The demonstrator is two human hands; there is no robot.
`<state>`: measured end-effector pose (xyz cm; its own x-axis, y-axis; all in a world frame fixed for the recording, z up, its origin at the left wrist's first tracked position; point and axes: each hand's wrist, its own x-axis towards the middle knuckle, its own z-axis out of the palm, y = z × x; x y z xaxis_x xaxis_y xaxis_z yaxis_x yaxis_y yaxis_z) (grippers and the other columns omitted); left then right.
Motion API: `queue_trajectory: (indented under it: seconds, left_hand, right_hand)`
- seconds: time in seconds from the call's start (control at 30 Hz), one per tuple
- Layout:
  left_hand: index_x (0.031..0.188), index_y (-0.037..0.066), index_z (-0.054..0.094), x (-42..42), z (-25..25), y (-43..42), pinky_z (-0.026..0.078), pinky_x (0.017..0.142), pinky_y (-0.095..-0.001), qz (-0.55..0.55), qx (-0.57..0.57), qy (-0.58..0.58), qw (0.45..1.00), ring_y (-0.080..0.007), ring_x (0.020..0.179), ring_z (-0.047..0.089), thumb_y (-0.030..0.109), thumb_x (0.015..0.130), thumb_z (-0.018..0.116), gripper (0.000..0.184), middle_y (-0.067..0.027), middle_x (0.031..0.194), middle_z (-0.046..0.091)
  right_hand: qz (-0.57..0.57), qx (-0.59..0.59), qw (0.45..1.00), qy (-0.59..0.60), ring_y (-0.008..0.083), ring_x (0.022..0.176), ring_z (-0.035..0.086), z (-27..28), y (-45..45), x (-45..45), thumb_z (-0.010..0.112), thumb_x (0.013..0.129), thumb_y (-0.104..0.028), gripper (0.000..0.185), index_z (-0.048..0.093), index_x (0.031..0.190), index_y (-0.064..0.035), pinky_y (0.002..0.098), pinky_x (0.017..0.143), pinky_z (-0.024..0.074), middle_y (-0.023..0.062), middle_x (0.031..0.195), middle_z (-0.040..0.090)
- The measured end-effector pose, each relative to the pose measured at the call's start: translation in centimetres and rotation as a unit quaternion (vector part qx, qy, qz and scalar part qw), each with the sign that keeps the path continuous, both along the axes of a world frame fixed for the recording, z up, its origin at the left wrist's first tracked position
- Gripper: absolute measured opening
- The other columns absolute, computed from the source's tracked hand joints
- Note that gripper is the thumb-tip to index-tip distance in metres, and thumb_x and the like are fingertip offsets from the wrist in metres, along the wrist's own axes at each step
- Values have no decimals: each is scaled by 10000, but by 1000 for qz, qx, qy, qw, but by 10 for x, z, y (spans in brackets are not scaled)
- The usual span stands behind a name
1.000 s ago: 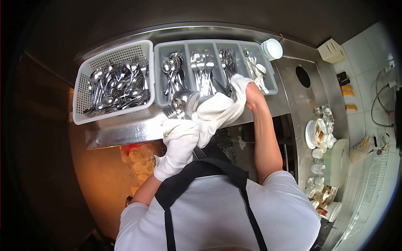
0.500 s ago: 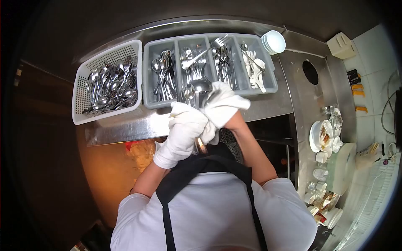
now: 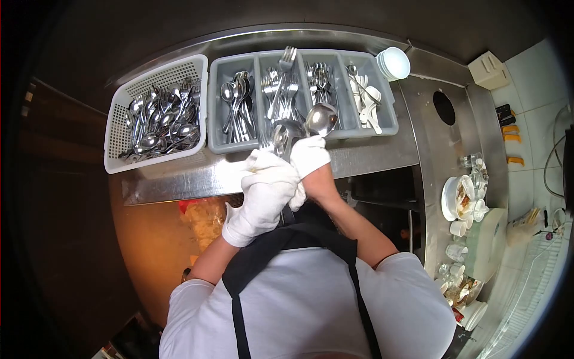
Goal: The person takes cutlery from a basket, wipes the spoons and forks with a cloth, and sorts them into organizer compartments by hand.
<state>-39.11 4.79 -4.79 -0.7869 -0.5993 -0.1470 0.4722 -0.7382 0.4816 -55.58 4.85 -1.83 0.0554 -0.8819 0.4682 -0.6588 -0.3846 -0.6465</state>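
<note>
Roughly halfway, I'd guess: the grey plastic four-slot tray (image 3: 230, 146) has cutlery in every slot, but the white perforated plastic basket (image 3: 173, 73) holds a jumbled steel heap. Left hand (image 3: 263, 185), in wrinkly white fabric, has a tight grip on a shiny steel cutlery bunch (image 3: 280, 137) by the tray's near edge. Right hand (image 3: 310, 158), under white cloth, is closed around a big round-bowled steel spoon (image 3: 321, 118), fingers hidden.

Glossy silver metal round-bowled spoon (image 3: 321, 119), creased matt white cloth (image 3: 263, 192), smooth grey plastic four-compartment tray (image 3: 227, 148), perforated white plastic rectangular basket (image 3: 116, 128), shiny silver metal surface (image 3: 173, 185)
</note>
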Motion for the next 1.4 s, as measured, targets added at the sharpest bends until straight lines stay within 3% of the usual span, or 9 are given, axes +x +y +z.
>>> queue_trajectory:
  seconds: [0.13,0.27,0.33,0.53,0.7,0.9,1.17,1.27,1.4]
  left_hand:
    - [872,0,599,-8,13,4,474,674,-313,8,17,-66,998,-202,771,603,119,945,457,199,-121,845,614]
    - [815,38,594,-11,52,6,442,603,-279,134,-342,-307,878,-152,709,562,94,962,489,189,-67,787,579]
    - [817,29,582,-13,62,3,445,601,-275,94,-49,-131,986,-146,692,554,80,962,491,179,-64,782,575]
    - [883,28,543,-8,55,14,483,606,-257,130,-325,-179,919,-123,662,573,-1,937,490,82,-60,786,577]
    - [749,42,558,-1,70,4,451,571,-231,217,-681,-337,613,-87,643,548,-86,869,511,181,-28,766,581]
    - [751,30,571,-6,33,10,422,561,-198,145,-338,-203,908,-82,605,490,-36,899,481,185,-23,744,550]
    - [680,27,520,43,74,5,413,540,-248,308,-552,-463,622,-101,621,497,-54,902,503,237,-23,713,545]
    - [670,31,517,49,111,12,380,500,-242,255,-175,-177,934,-93,568,467,-20,912,504,248,-28,675,534]
    - [665,29,542,63,102,19,432,571,-233,220,-315,-317,867,-105,589,493,-40,846,480,204,-61,674,566]
  right_hand:
    - [-100,181,901,-381,269,780,614,9,-8,-14,475,935,-71,193,562,784,10,406,743,485,133,827,624]
    - [-24,98,988,-116,199,1002,588,1,10,-6,517,952,-158,209,635,999,9,367,877,465,135,962,635]
    - [-25,60,995,71,204,935,597,1,-12,-33,520,945,-183,218,637,987,-4,366,820,478,124,927,634]
    - [-56,305,873,-376,165,907,552,39,-45,-76,553,934,-278,291,635,1008,-8,310,801,459,78,950,621]
    - [-83,340,882,-316,141,902,537,53,-51,-91,571,938,-301,317,630,1055,-12,301,819,455,55,970,619]
    - [-153,154,893,-394,147,826,597,13,-43,-101,524,998,-303,333,620,1079,5,335,731,505,60,957,646]
    - [192,301,908,219,369,953,660,117,5,-9,681,826,-176,284,659,1064,-21,420,841,528,217,1010,684]
    - [81,343,918,184,407,827,674,127,-54,-11,654,833,-168,185,682,858,13,473,776,531,237,831,676]
    - [-159,316,916,191,418,1002,657,23,-163,25,654,864,-240,297,705,969,33,462,887,527,266,1035,679]
